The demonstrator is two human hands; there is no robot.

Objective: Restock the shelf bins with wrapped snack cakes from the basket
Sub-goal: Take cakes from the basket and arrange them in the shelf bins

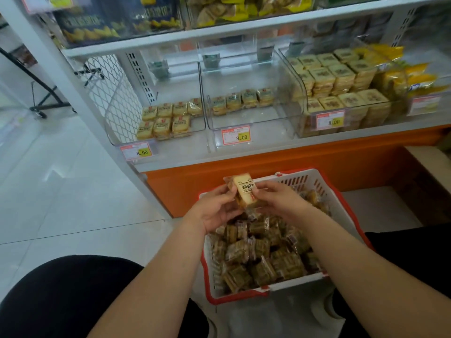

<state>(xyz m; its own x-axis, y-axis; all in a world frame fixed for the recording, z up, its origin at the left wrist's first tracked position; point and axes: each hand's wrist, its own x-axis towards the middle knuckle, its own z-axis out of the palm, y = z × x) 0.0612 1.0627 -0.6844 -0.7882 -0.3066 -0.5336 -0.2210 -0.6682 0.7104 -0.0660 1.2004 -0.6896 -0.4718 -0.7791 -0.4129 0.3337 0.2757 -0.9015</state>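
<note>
hands: left hand (220,206) and right hand (278,198) both pinch one cake (244,191) | place: cake held above basket's (314,178) far rim, below the bins | why: label turned up, likely squaring it for stacking | target: left bin (195,132) and middle bin (268,132) sit part-filled

The basket (314,181) sits on the floor before the shelf, between the person's knees, with wrapped cakes (263,254) piled in it. Above its far end the left hand (217,208) and right hand (278,198) hold one snack cake (245,190) between them. On the shelf behind, three bins stand side by side: left bin (156,98), middle bin (244,76), right bin (302,93).
</note>
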